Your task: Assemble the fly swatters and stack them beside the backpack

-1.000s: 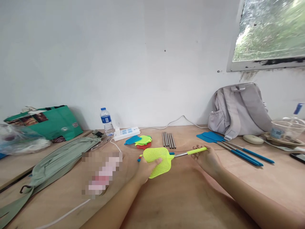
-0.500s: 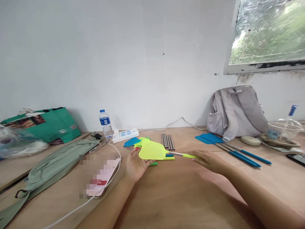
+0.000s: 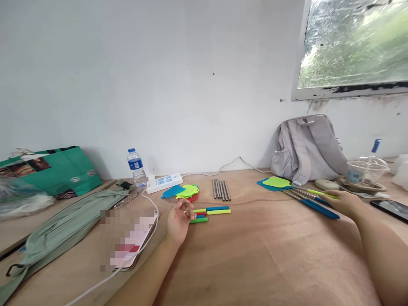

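My right hand (image 3: 342, 202) is closed around the handle of a yellow-green fly swatter (image 3: 278, 182) at the right. Its mesh head lies over the heads of blue fly swatters (image 3: 319, 209), whose metal rods and blue handles fan toward me. My left hand (image 3: 178, 222) is palm up with fingers loosely bent and nothing in it. Coloured handle tubes (image 3: 218, 212) in yellow, blue, red and green lie just beyond and right of its fingers. Behind it rests a pile of loose swatter heads (image 3: 188, 191) in blue, yellow-green and red. Several metal rods (image 3: 222, 190) lie side by side mid-table.
A phone (image 3: 135, 242) with a white cable across it lies left of my left arm, near a grey-green strap bag (image 3: 73, 225). Behind stand a water bottle (image 3: 137, 168) and a power strip (image 3: 165, 182). A grey backpack (image 3: 307, 148) and plastic cup (image 3: 366, 172) stand at right.
My right hand has carried the yellow-green swatter rightward onto the blue ones. My left hand has let go of its head and stays near the handle tubes, fingers now curled.
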A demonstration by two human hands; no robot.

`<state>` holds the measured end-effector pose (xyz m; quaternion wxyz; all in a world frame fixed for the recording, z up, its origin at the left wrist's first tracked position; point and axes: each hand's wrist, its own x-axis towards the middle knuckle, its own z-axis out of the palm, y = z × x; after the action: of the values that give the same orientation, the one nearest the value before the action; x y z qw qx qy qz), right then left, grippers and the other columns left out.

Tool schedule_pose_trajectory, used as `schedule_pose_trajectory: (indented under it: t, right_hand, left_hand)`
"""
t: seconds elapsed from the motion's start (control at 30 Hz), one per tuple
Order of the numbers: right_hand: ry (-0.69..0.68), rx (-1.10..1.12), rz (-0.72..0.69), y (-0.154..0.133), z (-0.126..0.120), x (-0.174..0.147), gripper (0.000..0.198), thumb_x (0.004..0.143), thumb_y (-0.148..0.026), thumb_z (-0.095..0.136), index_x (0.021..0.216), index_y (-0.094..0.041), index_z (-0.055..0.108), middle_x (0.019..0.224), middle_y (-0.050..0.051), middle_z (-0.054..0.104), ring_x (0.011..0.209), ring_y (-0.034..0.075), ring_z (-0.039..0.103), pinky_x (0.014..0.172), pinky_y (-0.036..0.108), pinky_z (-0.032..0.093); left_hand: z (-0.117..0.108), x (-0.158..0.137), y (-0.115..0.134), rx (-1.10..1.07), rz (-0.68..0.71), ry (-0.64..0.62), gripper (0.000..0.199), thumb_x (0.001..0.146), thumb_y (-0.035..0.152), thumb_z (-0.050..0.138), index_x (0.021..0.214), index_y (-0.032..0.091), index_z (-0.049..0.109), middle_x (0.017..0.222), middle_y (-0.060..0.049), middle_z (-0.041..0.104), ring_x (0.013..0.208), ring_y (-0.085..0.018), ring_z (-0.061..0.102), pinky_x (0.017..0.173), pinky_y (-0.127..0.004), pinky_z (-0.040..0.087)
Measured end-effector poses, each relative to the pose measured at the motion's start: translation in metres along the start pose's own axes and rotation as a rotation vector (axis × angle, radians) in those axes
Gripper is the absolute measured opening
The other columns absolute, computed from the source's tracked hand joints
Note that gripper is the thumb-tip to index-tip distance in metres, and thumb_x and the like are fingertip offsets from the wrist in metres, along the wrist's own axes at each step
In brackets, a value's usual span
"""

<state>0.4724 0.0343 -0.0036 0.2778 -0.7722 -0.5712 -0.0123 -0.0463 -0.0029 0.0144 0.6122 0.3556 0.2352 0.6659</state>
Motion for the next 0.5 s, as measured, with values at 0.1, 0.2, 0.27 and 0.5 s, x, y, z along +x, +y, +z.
schedule_pose_trajectory:
  t: [0.1, 0.2, 0.27, 0.5]
  right_hand:
    - [-0.078, 0.013, 0.134, 0.003, -0.011, 0.002, 0.032, 0.056, -0.048, 0.064, 0.069, -0.02, 0.072, 0.073, 0.016, 0.066, 0.058, 0.025, 0.058, 0.054, 0.035, 0.037]
    - [-0.152, 0.023, 0.221, 0.002, -0.02, 0.0, 0.035, 0.058, -0.048, 0.063, 0.072, -0.017, 0.072, 0.071, 0.017, 0.065, 0.052, 0.022, 0.055, 0.053, 0.034, 0.035]
    - [-0.077, -0.017, 0.262, 0.001, -0.026, -0.003, 0.04, 0.065, -0.047, 0.055, 0.078, -0.013, 0.071, 0.076, 0.021, 0.065, 0.054, 0.023, 0.054, 0.052, 0.034, 0.034]
    - [0.408, 0.007, 0.055, -0.046, -0.021, -0.019, 0.03, 0.076, -0.034, 0.039, 0.077, -0.017, 0.064, 0.071, 0.013, 0.062, 0.067, 0.022, 0.051, 0.058, 0.03, 0.034]
  left_hand:
    - [0.001, 0.0, 0.0, 0.002, -0.002, 0.008, 0.011, 0.07, 0.021, 0.045, 0.067, 0.015, 0.054, 0.059, 0.001, 0.056, 0.039, -0.01, 0.047, 0.049, -0.027, 0.041]
    - [0.001, 0.0, 0.0, 0.014, 0.007, 0.015, 0.009, 0.068, 0.021, 0.046, 0.066, 0.015, 0.053, 0.058, 0.001, 0.055, 0.039, -0.01, 0.045, 0.046, -0.026, 0.039]
    - [0.0, 0.001, 0.0, 0.028, 0.011, 0.017, 0.009, 0.067, 0.021, 0.047, 0.066, 0.015, 0.053, 0.058, 0.001, 0.055, 0.038, -0.009, 0.044, 0.046, -0.026, 0.039]
    - [-0.007, 0.006, -0.005, 0.186, 0.178, 0.116, 0.009, 0.064, 0.024, 0.052, 0.063, 0.017, 0.048, 0.056, 0.004, 0.05, 0.041, -0.007, 0.041, 0.042, -0.02, 0.032]
